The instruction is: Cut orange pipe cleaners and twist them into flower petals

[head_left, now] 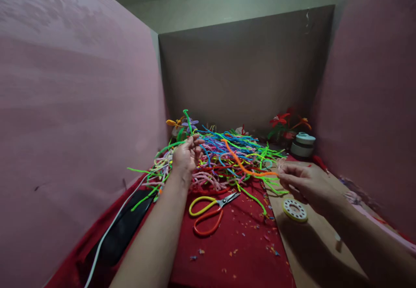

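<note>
A wide heap of fuzzy pipe cleaners (224, 149) in many colours lies across the far part of the red cloth. At the heap's left side my left hand (188, 153) is closed, and a bent green pipe cleaner (188, 120) sticks up from its fingers. My right hand (299, 179) pinches one end of an orange pipe cleaner (242, 165), which stretches leftward over the heap. Scissors (212, 212) with one yellow and one red handle rest on the cloth between my arms, blades pointing right.
A yellow-rimmed round spool (294, 210) lies on a brown board (312, 244) under my right hand. A dark phone-like slab (120, 231) and white cable are at left. Pipe-cleaner flowers (281, 119) and a lidded jar (303, 144) stand behind. Pink walls (81, 127) flank both sides.
</note>
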Available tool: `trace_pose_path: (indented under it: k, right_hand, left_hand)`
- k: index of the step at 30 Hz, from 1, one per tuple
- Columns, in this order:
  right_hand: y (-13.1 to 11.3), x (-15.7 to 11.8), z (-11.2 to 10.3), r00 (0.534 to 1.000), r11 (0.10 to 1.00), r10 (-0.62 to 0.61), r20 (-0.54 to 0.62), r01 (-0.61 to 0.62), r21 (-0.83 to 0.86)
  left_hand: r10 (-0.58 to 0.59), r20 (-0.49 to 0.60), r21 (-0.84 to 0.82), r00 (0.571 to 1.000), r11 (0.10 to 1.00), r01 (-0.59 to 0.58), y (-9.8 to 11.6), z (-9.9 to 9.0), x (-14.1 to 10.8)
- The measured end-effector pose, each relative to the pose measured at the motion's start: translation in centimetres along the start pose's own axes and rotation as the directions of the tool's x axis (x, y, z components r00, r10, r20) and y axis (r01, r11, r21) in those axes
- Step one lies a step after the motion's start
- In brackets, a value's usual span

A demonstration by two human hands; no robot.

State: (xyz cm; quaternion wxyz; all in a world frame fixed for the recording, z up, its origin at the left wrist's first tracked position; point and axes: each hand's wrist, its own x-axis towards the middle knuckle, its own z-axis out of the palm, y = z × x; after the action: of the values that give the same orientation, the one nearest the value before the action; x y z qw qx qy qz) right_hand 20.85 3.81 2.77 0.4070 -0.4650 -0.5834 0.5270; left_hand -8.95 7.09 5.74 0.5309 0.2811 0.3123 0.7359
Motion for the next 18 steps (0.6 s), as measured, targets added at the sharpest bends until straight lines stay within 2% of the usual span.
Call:
trace_pose_path:
  k: [4,7,9,12,14,16,17,18]
  right_hand:
    - [0.2,0.2,-0.4,1.000,0.997,0.003,0.005,-0.004,0.083]
    - [0.0,0.1,-0.1,1.000,0.989,-0.009,0.027,0.005,0.148]
    - [-0.3,0.1,0.4,0.999,0.982,-0.008,0.042,0.000,0.187]
    - [-0.8,0.4,1.4,0.999,0.974,0.006,0.052,-0.018,0.224]
    - [-0.9,0.7,2.3,0.995,0.967,0.004,0.097,-0.029,0.253]
    - [-0.7,1.0,3.3,0.990,0.957,0.016,0.142,-0.056,0.286]
    - [-0.4,1.1,3.7,0.985,0.955,0.024,0.169,-0.073,0.289]
    - [-0.1,1.2,4.1,0.981,0.953,0.033,0.192,-0.089,0.289]
  left_hand:
    - [-0.149,-0.033,0.184,0.988,0.971,0.153,1.8,0.4,2.5]
    - [-0.232,-0.028,0.257,0.972,0.938,0.231,1.6,0.7,2.7]
    - [-0.255,0.013,0.286,0.967,0.928,0.241,0.7,0.9,1.3]
    - [-0.258,0.096,0.334,0.961,0.918,0.213,-1.2,1.1,-2.3]
    - [-0.323,0.182,0.375,0.929,0.896,0.238,-2.8,1.4,-4.6]
    - [-0.389,0.336,0.374,0.857,0.891,0.258,-4.4,1.8,-6.0]
    - [-0.382,0.360,0.358,0.851,0.899,0.252,-5.1,2.0,-6.4]
    - [-0.339,0.357,0.344,0.870,0.914,0.215,-5.8,2.1,-6.5]
